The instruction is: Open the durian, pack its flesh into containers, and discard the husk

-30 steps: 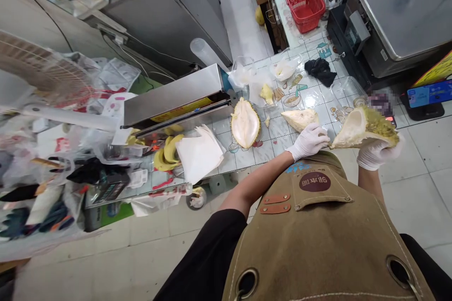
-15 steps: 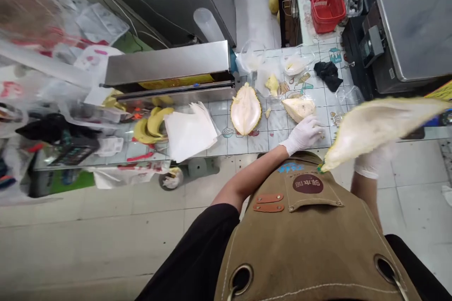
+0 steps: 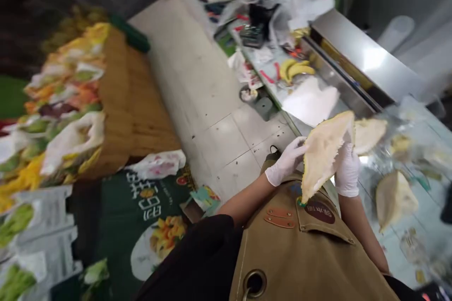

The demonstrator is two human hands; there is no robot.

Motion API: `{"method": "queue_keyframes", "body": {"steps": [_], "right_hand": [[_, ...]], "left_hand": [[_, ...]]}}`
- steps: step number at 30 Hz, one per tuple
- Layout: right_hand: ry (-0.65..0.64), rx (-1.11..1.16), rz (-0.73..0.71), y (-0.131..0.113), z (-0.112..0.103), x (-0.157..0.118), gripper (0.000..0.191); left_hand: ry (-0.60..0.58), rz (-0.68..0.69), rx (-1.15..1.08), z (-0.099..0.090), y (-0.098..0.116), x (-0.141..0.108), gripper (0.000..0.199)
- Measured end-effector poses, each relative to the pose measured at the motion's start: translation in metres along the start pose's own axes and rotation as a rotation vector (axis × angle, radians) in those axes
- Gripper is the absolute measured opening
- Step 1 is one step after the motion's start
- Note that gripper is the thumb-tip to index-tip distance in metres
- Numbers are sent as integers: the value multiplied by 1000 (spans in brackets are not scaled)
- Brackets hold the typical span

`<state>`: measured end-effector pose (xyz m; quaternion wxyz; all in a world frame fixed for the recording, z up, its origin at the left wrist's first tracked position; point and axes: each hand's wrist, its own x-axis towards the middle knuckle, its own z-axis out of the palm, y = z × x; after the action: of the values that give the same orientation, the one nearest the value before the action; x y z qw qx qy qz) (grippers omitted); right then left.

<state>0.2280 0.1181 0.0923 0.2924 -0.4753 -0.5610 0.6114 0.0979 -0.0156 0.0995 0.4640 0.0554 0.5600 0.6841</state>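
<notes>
In front of my apron I hold up a large piece of durian husk (image 3: pixel 323 155), its pale inner side showing and a thin spiky green-yellow rim. My left hand (image 3: pixel 287 162), in a white glove, has its fingers at the left edge of the husk. On the other side my gloved right hand (image 3: pixel 348 174) grips it, its fingers partly hidden behind the rind. Just past the right hand, another husk piece (image 3: pixel 370 134) rests on the counter. A further durian piece (image 3: pixel 393 200) lies to the right.
White paper sheets (image 3: pixel 310 101), bananas (image 3: pixel 295 69) and a metal wrapping machine (image 3: pixel 367 61) stand along the counter. At left, a wooden stand (image 3: pixel 137 99) bears blurred fruit. A small bin (image 3: pixel 248 94) sits on the tiled floor (image 3: pixel 219 103) between them.
My view has swung left, bringing the fruit stand into sight. My left hand has left the durian piece on the counter and come to the husk in my right hand.
</notes>
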Motion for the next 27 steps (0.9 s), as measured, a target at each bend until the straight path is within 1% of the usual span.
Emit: {"method": "queue_keyframes", "body": {"steps": [2,5,7,9,11,12,14,15,16,17,19,21,23,25,27], "right_hand": [[-171,2,81,0,54,-1,77],[-394,-76,160,8,138,-4,69],[-520,-140,186,15,195,-6,63],[-618,-193,201,22,253,-7,57],[-674,-211,203,27,309,-9,54],[-674,-213,203,29,335,-10,55],[-608,-233,214,35,377,-11,59],[-564,-252,231,38,393,-10,62],[-518,-277,255,41,404,-8,64],[-486,-305,285,43,410,-5,65],[-450,-361,340,47,411,1,66],[-411,-419,379,47,399,6,61],[-355,-461,418,44,381,8,52],[-284,-483,459,39,362,6,42],[-220,-507,487,35,348,4,37]], "left_hand": [[150,-8,-162,-40,7,-9,52],[380,-15,-344,-107,8,-15,49],[535,-30,-410,-154,10,-11,50],[647,-38,-442,-203,18,0,51],[710,-12,-452,-255,34,16,50],[731,12,-445,-281,45,27,49],[782,59,-402,-333,72,52,46],[816,76,-369,-359,87,66,44],[846,96,-336,-384,103,81,42],[873,126,-307,-409,120,97,39],[915,239,-256,-459,153,129,33],[944,397,-196,-505,187,160,28],[969,535,-115,-545,220,193,27],[970,613,-51,-577,250,227,29],[940,659,-31,-602,275,263,33]]}}
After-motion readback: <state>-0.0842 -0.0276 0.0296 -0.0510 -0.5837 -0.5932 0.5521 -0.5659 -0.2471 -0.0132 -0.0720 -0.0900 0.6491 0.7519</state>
